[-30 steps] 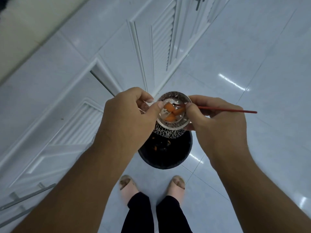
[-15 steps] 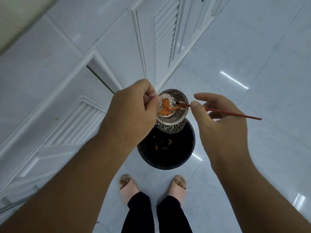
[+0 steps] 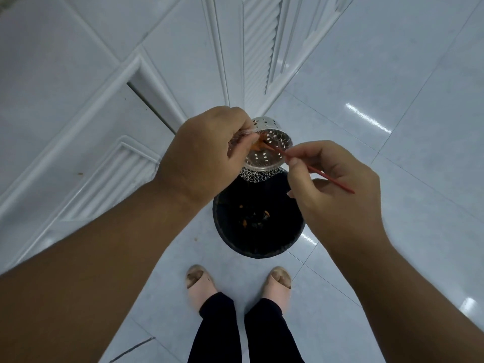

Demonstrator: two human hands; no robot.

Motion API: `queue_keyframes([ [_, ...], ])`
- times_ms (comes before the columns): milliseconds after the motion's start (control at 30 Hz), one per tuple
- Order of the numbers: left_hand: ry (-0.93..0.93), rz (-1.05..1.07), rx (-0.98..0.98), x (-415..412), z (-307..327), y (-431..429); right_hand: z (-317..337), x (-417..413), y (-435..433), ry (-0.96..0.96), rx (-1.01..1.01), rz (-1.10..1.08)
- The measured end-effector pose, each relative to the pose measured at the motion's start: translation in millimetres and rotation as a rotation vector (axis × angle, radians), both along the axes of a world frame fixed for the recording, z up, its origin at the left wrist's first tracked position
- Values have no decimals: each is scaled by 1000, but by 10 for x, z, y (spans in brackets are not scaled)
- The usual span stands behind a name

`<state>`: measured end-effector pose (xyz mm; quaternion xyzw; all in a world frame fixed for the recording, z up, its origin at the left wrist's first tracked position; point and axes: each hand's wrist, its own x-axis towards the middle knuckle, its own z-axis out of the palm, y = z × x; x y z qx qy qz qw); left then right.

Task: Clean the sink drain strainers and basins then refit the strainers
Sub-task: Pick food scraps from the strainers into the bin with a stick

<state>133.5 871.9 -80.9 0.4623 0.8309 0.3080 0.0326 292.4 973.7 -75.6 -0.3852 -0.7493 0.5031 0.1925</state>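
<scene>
My left hand (image 3: 207,155) grips a perforated steel drain strainer (image 3: 267,150) by its rim, tilted with its mouth toward me, above a black bin (image 3: 258,218). A white net (image 3: 258,175) hangs from the strainer's lower edge. My right hand (image 3: 332,189) pinches a thin red stick (image 3: 318,174) whose tip reaches into the strainer, touching an orange food piece (image 3: 258,144) next to my left thumb. Orange scraps (image 3: 255,218) lie at the bottom of the bin.
White louvred cabinet doors (image 3: 110,174) run along the left and top. Glossy white floor tiles (image 3: 392,113) spread to the right. My feet in pale slippers (image 3: 199,282) stand just behind the bin.
The strainer has tipped further over the bin and shows fewer orange pieces inside. My right hand has slid back along the stick and lowered. The view has shifted toward the cabinets.
</scene>
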Motion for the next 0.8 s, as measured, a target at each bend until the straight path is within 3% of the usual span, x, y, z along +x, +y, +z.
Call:
queue_keyframes([
  [167,35,17,69,94,-90,-13,-39,6,27,-78,7,24],
  [367,22,35,103,164,-133,-26,71,69,3,40,71,-11],
  [567,15,60,124,195,-136,-29,-12,4,-10,-88,136,74],
  [800,-19,76,149,195,-151,-65,41,52,-26,25,104,42],
])
